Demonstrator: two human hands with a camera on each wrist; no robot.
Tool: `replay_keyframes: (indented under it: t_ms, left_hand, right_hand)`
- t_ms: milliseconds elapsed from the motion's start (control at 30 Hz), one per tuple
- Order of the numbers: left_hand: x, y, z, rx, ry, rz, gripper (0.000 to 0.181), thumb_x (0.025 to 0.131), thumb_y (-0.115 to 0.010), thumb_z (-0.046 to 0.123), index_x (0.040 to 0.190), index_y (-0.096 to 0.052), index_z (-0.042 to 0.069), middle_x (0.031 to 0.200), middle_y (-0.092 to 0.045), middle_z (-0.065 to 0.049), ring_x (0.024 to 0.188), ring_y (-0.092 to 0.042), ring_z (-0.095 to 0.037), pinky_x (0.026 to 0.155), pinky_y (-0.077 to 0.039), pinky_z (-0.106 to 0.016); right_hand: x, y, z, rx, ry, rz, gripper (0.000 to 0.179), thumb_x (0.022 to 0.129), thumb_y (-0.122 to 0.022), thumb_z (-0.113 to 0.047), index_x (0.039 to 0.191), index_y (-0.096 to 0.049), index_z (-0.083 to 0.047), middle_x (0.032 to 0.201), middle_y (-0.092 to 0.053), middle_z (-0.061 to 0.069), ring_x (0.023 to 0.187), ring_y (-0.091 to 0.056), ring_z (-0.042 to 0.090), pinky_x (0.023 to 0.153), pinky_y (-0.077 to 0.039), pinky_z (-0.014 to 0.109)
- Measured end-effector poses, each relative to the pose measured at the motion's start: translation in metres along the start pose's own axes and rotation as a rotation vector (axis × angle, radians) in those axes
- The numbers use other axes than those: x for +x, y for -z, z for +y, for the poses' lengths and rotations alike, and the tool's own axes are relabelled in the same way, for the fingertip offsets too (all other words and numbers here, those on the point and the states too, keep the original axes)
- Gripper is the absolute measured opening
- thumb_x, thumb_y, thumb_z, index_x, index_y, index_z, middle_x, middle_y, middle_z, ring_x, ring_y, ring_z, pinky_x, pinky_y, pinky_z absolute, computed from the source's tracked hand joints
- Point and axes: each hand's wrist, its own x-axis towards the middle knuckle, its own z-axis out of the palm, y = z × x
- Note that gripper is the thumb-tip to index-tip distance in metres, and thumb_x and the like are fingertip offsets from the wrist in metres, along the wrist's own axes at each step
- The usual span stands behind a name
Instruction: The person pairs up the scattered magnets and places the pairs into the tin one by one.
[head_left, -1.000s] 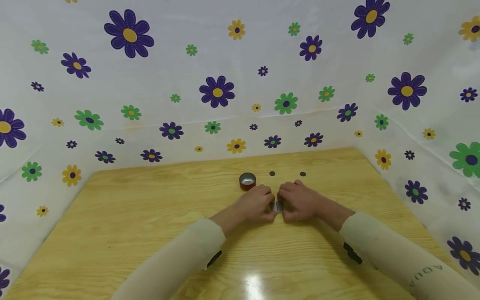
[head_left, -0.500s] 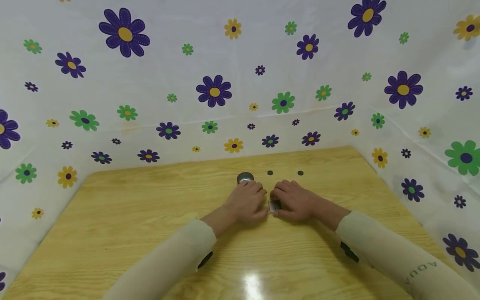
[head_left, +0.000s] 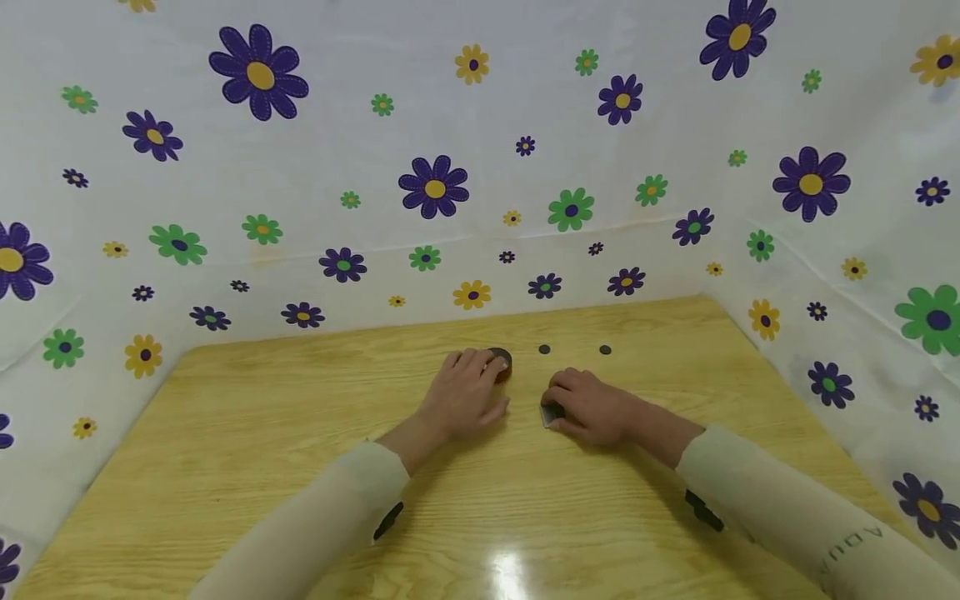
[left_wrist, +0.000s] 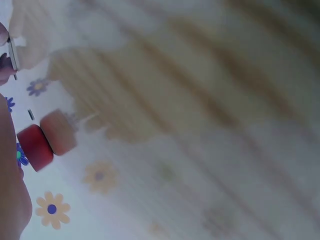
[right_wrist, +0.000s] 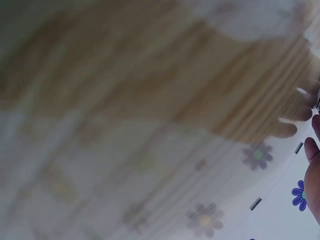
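In the head view my left hand (head_left: pixel 465 392) is beside a small round red tin (head_left: pixel 504 367) with a silvery inside. Its fingers reach over the tin's left side, and the thumb is spread away. The left wrist view shows the red tin (left_wrist: pixel 35 147) standing on the glossy table, with part of the hand (left_wrist: pixel 10 200) at the left edge. My right hand (head_left: pixel 592 408) pinches a small flat silvery metal piece (head_left: pixel 549 416) between thumb and fingers. Much of that piece is hidden by the fingers. Part of the right hand (right_wrist: pixel 314 180) shows at the right wrist view's edge.
Two small dark discs, a left one (head_left: pixel 544 349) and a right one (head_left: pixel 605 350), lie on the wooden table (head_left: pixel 262 442) beyond the hands. A white cloth (head_left: pixel 480 117) printed with flowers stands along the table's back and sides.
Both hands held the metal piece a second ago. My left hand has let go of it and moved left and away to the red tin. The right hand keeps the piece nearly in place.
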Motion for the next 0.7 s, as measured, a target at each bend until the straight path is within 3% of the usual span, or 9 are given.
replay_keyframes:
  t_ms: [200,333,533,700]
  left_hand:
    - [-0.003,-0.002,-0.009,-0.049,0.118,-0.035,0.063,0.094,-0.058,0.046,0.136,-0.053,0.0,0.13,-0.056,-0.016,0.118,-0.052,-0.033,0.099,-0.039,-0.049]
    - [-0.004,-0.006,-0.013,-0.075,0.183,-0.053,0.067,0.095,-0.053,0.052,0.136,-0.052,0.0,0.129,-0.055,-0.016,0.116,-0.051,-0.033,0.097,-0.038,-0.049]
    - [0.0,-0.011,-0.012,-0.062,0.234,-0.1,0.07,0.097,-0.043,0.06,0.131,-0.053,0.0,0.122,-0.055,-0.015,0.108,-0.049,-0.031,0.093,-0.037,-0.046]
    - [-0.001,-0.01,-0.01,-0.058,0.264,-0.147,0.067,0.098,-0.044,0.06,0.127,-0.054,0.001,0.117,-0.054,-0.014,0.104,-0.049,-0.03,0.092,-0.036,-0.046]
  right_hand:
    - [0.002,0.0,-0.005,0.02,-0.053,-0.044,0.03,0.101,-0.055,-0.026,0.125,-0.056,-0.009,0.118,-0.053,0.006,0.105,-0.047,0.02,0.095,-0.042,0.043]
    - [0.005,0.003,-0.007,0.037,-0.099,-0.085,0.03,0.101,-0.054,-0.025,0.124,-0.054,-0.006,0.116,-0.053,0.007,0.103,-0.046,0.021,0.093,-0.041,0.043]
    - [0.007,0.006,-0.009,0.08,-0.167,-0.097,0.029,0.098,-0.061,-0.023,0.12,-0.055,-0.005,0.109,-0.054,0.008,0.099,-0.047,0.024,0.083,-0.038,0.044]
    - [0.007,0.002,-0.009,0.082,-0.155,-0.076,0.031,0.097,-0.06,-0.025,0.121,-0.052,-0.006,0.113,-0.051,0.007,0.102,-0.045,0.022,0.085,-0.037,0.042]
